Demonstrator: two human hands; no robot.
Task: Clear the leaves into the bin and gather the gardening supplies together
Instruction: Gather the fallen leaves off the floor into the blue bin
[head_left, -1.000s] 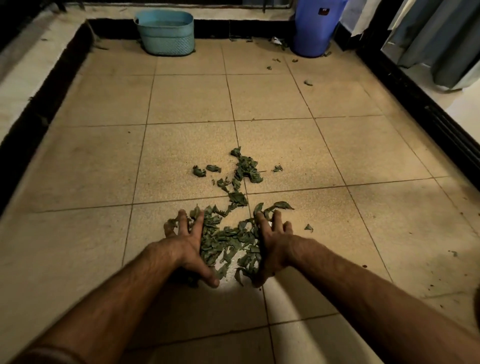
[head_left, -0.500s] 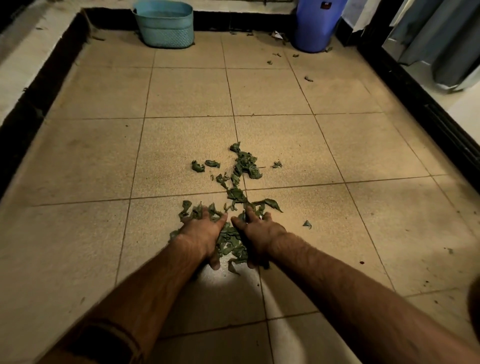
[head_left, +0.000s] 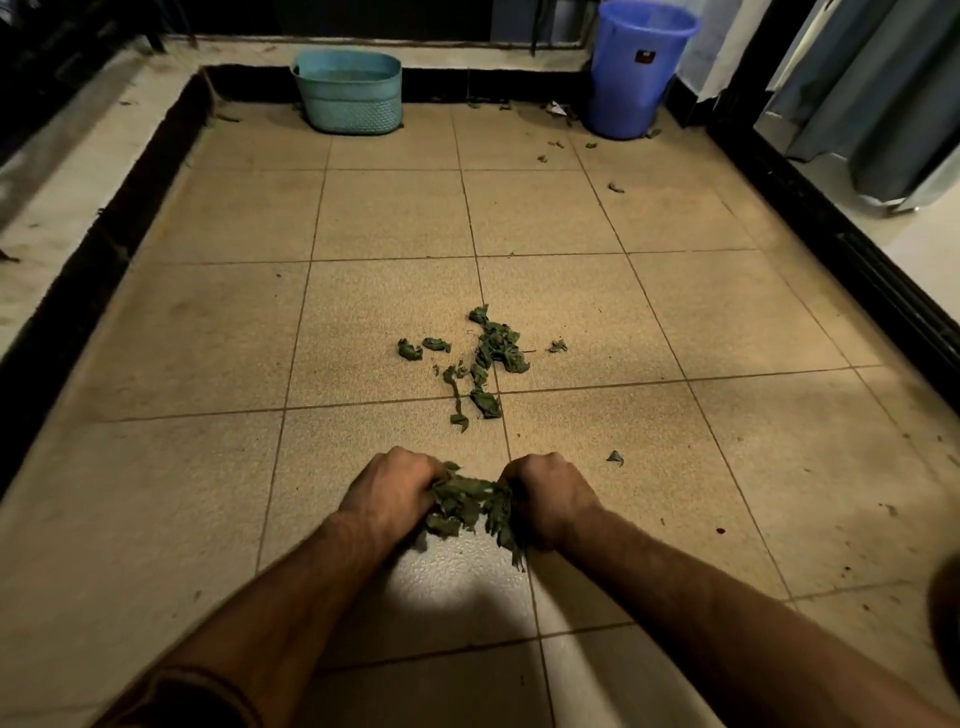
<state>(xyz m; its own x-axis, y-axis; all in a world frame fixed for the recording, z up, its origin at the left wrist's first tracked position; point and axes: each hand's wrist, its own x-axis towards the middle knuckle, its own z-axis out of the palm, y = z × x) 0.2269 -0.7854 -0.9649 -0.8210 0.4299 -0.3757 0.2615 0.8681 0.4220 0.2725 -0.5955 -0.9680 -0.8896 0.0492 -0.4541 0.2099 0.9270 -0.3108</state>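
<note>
Okay, head view: left hand (head_left: 387, 496) and right hand (head_left: 550, 496) both clenched around one bunch of leaves (head_left: 467, 506), fingers curled in, bunch squeezed between the two fists just above the tiled floor (head_left: 208, 467). More loose leaves (head_left: 491, 358) lie on the floor just beyond the bunch, unheld. Blue bin (head_left: 636, 67) stands far beyond the bunch, to the right, few scraps near its base. Teal basket (head_left: 350, 93) far beyond, to the left, well apart from the bin.
</note>
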